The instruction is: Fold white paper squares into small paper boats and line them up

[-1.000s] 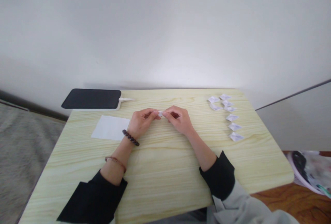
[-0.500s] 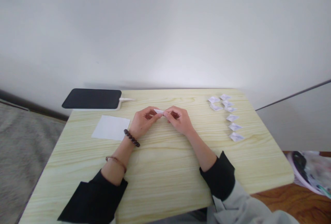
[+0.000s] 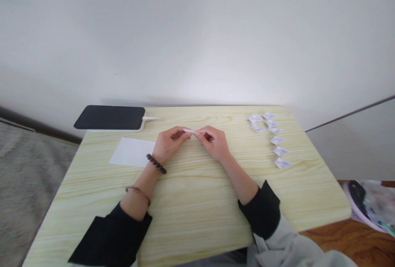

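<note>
Over the middle of a light wooden table, my left hand and my right hand meet. Both pinch a small folded piece of white paper between thumbs and fingertips, held just above the tabletop. My left wrist wears a dark bead bracelet and a thin cord bracelet. A flat white sheet of paper lies just left of my left hand.
Several small folded white paper pieces lie in a row at the table's right side. A dark phone with a white cable plugged in lies at the back left corner. A white wall stands behind the table. A bag sits on the floor at right.
The folded paper has turned between my fingertips and risen slightly; it now shows as a thinner, flatter sliver. Both hands stay in nearly the same place.
</note>
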Available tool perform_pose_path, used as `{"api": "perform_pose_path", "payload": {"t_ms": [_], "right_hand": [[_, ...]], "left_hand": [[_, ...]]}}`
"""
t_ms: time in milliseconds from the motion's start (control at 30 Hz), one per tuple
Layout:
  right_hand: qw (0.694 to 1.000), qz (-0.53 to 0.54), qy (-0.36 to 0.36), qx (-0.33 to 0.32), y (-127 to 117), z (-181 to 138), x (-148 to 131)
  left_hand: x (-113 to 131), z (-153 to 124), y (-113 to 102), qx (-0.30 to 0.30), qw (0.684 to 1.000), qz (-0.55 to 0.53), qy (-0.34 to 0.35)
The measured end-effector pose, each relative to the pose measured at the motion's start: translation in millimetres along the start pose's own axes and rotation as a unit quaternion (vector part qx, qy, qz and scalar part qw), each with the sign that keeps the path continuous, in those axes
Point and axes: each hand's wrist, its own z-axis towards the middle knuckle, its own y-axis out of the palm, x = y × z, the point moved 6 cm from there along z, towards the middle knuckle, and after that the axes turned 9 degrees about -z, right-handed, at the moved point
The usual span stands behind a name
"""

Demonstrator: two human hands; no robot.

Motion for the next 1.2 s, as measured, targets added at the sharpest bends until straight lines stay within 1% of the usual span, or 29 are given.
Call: {"api": "perform_pose_path", "payload": {"t_ms": [100,233,300,400,533,667,733,833,967,1033,1133,1200], "right_hand": [[0.999,-0.015,-0.031,0.013,-0.1,-0.4,-2.4],[0.994,-0.052,-0.094,0.027,0.8,-1.9,-10.7],[0.991,-0.069,-0.113,0.029,1.2,-2.6,-13.4],[0.99,-0.074,-0.114,0.03,0.1,-2.9,-13.6],[0.992,-0.057,-0.111,0.032,-1.6,-3.1,-12.5],[0.993,-0.065,-0.095,0.038,-1.2,-3.1,-10.4],[0.993,-0.068,-0.09,0.044,-1.6,-2.9,-9.6],[0.992,-0.055,-0.094,0.058,-3.5,-2.7,-10.2],[0.991,-0.053,-0.103,0.062,-3.8,-3.2,-12.9],[0.992,-0.056,-0.099,0.063,-3.5,-3.5,-13.1],[0.99,-0.065,-0.095,0.079,-5.2,-3.6,-12.0],[0.986,-0.085,-0.108,0.094,-7.0,-3.6,-12.1]], "left_hand": [[1.4,0.0,-1.3,0.01,1.0,0.007,0.019],[1.9,-0.3,-4.5,0.031,0.998,0.06,0.011],[3.1,-0.7,-5.8,0.036,0.997,0.069,0.011],[4.3,-1.3,-6.3,0.026,0.998,0.051,0.01],[3.2,-1.7,-3.9,0.005,1.0,-0.008,-0.004],[0.4,-0.6,-3.3,0.024,0.998,-0.049,-0.031],[1.1,0.1,-3.1,0.027,0.998,-0.057,-0.031],[4.0,0.3,-4.4,0.03,0.998,-0.047,-0.013],[2.5,-0.3,-8.1,0.057,0.998,0.012,-0.003],[-0.9,0.2,-5.9,0.048,0.999,0.016,-0.006],[-6.1,1.4,-1.3,0.026,0.999,-0.024,-0.019],[-7.8,1.6,1.4,0.009,0.998,-0.048,-0.036]]}}
